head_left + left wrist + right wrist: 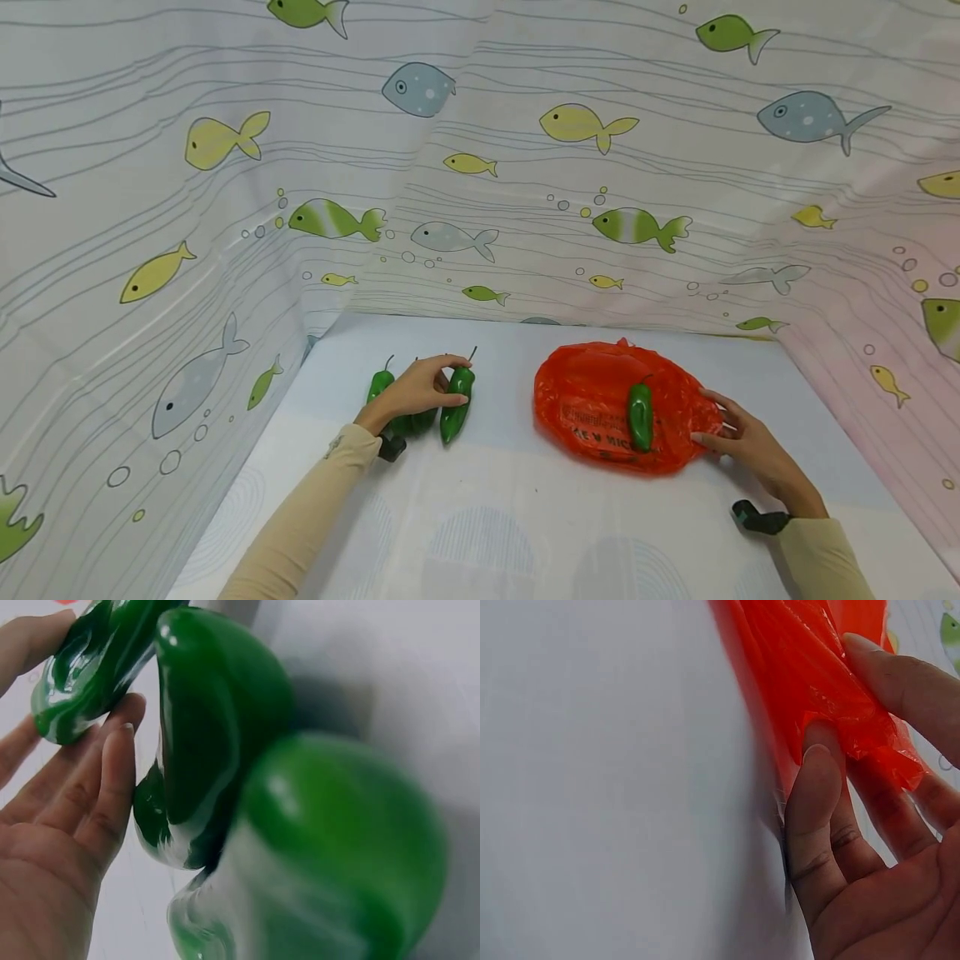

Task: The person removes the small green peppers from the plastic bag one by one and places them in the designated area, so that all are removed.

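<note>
My left hand (414,388) grips a long, glossy green pepper (456,417) between thumb and fingers, its thin stem pointing up and away. Beside and partly beneath that hand, more green peppers (380,382) are grouped, some hidden by it. The left wrist view shows the held pepper (94,671) at top left, with other peppers (225,727) close by. On the right lies a flattened red plastic bag (581,375) with dark print. One green pepper (640,417) is on top of it. My right hand (757,454) pinches the bag's right end, its gathered film (802,667) between thumb and fingers.
A white table (487,492) with pale round patterns carries everything. Fish-printed sheeting (525,192) walls in the back and both sides. A dark wrist camera (759,518) is strapped on the right wrist, another (392,447) on the left.
</note>
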Demonstrator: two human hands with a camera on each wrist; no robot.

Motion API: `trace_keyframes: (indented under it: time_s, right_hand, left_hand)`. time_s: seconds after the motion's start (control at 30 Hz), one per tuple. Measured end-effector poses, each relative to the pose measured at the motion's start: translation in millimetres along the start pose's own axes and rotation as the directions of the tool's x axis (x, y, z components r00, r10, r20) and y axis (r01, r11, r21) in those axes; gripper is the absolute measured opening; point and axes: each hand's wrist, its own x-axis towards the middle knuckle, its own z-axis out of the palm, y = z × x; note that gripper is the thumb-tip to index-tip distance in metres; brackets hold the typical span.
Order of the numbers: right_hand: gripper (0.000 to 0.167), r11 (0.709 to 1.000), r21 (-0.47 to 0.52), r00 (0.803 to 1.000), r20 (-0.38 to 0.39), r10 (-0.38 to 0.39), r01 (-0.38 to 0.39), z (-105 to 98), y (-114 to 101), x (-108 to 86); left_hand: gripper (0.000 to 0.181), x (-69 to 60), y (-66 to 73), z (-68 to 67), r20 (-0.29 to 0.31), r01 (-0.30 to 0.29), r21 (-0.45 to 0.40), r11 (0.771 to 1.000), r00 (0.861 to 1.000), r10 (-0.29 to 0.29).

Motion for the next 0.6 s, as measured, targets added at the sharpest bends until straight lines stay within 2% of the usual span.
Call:
trace_keyframes:
  time_s: [0.4, 0.6]
  right_hand:
    - [0.092, 1.0, -0.01, 1.0, -0.005, 0.004, -0.004, 1.3, -3.5, -2.1]
    - [0.092, 1.0, -0.01, 1.0, -0.006, 0.0, 0.0, 1.6, -3.4, -2.6]
  left_hand:
    - [0.064, 5.7, 5.0, -1.1, 0.054, -0.008, 0.072, 0.997, 0.999, 0.004]
    - [0.063, 8.5, 4.5, -0.5, 0.043, 0.002, 0.169, 0.986, 0.999, -0.01]
